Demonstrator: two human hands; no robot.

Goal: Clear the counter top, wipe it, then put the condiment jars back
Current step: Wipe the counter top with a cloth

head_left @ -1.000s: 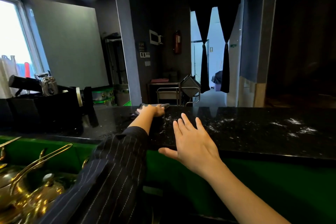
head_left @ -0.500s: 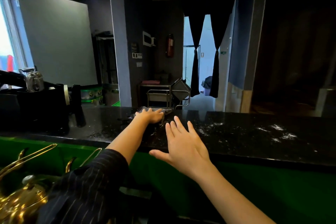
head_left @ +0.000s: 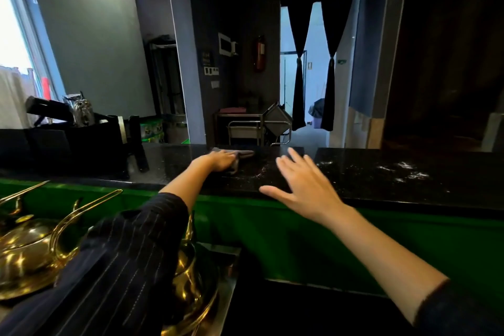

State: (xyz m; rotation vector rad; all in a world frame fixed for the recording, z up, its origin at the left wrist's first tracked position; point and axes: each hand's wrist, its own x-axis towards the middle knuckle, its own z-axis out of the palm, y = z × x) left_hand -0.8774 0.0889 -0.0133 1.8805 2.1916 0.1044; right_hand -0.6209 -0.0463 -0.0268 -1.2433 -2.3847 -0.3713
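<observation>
A black speckled counter top [head_left: 381, 188] runs across the view above a green front panel. My left hand [head_left: 218, 159] presses a grey cloth [head_left: 244, 154] flat on the counter near its far edge. My right hand [head_left: 302, 185] hovers open over the near edge, fingers spread and empty. White powdery smears [head_left: 403, 172] lie on the counter to the right, with a fainter patch [head_left: 260, 172] between my hands. No condiment jars can be made out.
A black box with a shiny metal item [head_left: 79, 109] and dark holders [head_left: 136, 139] stands at the counter's left end. Gold-coloured pots with long handles [head_left: 35, 251] sit below at the lower left. Beyond the counter are a metal trolley [head_left: 256, 125] and a curtained doorway [head_left: 313, 68].
My left hand with the cloth has stayed near the far edge, shifting slightly. My right hand has lifted a little and moved right over the near edge. The camera has shifted.
</observation>
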